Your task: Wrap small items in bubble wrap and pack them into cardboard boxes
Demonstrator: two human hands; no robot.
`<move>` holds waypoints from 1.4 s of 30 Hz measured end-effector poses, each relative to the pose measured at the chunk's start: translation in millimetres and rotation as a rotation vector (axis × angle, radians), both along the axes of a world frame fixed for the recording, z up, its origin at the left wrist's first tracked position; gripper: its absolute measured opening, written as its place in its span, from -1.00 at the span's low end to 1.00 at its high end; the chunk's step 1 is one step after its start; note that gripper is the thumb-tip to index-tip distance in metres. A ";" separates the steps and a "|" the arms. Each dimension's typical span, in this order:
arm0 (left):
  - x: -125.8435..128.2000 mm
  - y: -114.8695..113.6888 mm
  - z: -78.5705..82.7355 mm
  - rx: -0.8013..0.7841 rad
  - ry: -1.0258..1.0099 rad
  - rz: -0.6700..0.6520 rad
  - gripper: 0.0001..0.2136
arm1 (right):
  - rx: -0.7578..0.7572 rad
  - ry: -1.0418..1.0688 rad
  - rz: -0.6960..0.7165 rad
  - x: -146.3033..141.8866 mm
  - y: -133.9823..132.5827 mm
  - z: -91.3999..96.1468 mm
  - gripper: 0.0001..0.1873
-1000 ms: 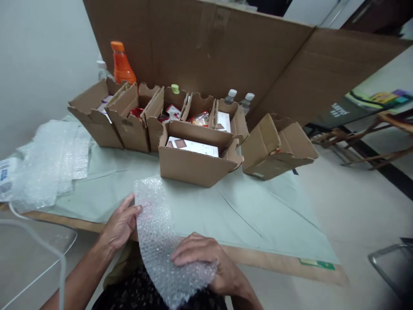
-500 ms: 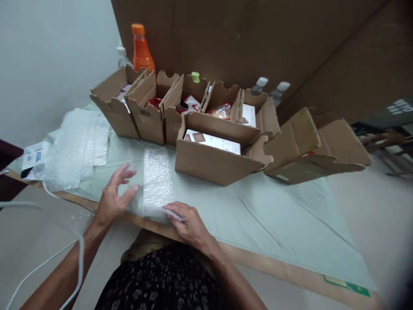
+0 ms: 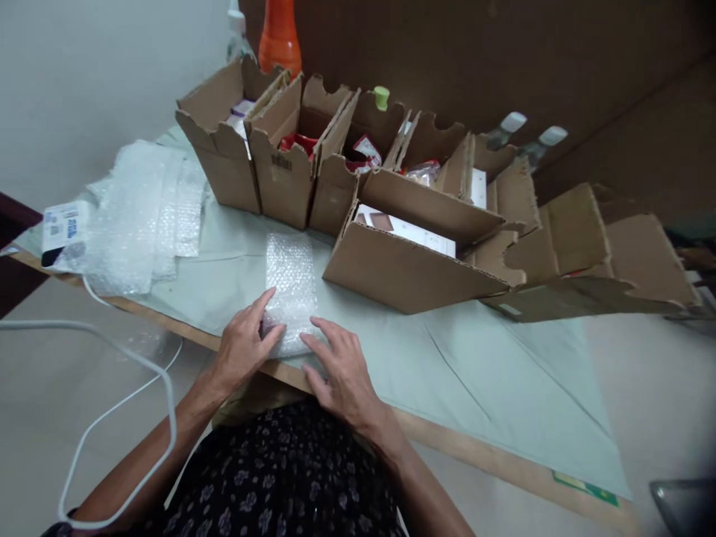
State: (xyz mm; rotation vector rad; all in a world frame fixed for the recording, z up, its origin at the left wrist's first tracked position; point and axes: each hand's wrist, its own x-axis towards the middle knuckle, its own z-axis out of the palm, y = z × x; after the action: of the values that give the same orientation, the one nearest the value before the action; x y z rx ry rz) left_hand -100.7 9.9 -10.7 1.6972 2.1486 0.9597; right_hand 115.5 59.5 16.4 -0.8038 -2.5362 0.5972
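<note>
A strip of clear bubble wrap (image 3: 291,272) lies on the cloth-covered table between my hands, its near end close to the table edge. My left hand (image 3: 246,339) rests at its left side, fingers apart, with the thumb on the wrap. On the right side, my right hand (image 3: 341,365) has its fingers spread, their tips touching the wrap's edge. Neither hand grips anything. Whether a flat item lies under the near end of the wrap, I cannot tell.
A pile of bubble wrap (image 3: 145,216) lies at the left, beside a white labelled packet (image 3: 64,225). Several cardboard bins stand behind; a nearer bin (image 3: 414,276) holds a white box (image 3: 406,230). An orange bottle (image 3: 280,41) stands at the back. A white cable (image 3: 120,347) hangs at lower left.
My left hand has come right and down onto the bubble wrap. My right hand has let go of the thin flat item it held and spread its fingers. The view has shifted.
</note>
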 end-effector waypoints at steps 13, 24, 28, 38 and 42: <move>2.2 -24.1 14.6 0.200 0.184 -0.141 -0.61 | -0.029 -0.120 0.149 -13.7 21.0 -8.1 -0.70; 4.3 -16.1 -2.0 0.035 0.083 0.018 -0.74 | 0.052 -0.050 -0.052 -12.5 25.0 -2.9 -0.71; 2.3 -14.1 -0.7 0.055 0.129 0.022 -0.72 | 0.057 -0.109 0.137 -13.8 26.4 -7.6 -0.73; -2.3 -21.6 6.3 0.099 0.047 -0.122 -0.73 | -0.140 -0.053 0.017 -13.6 31.4 -2.4 -0.66; -5.8 0.0 -3.2 0.067 0.107 -0.025 -0.73 | 0.004 -0.083 0.004 -15.7 32.2 -3.8 -0.60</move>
State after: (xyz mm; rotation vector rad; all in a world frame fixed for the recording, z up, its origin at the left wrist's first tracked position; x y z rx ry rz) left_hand -106.5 9.9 -13.9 1.8423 2.1782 0.9653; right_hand 99.7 91.7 12.6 -0.8381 -2.6136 0.5711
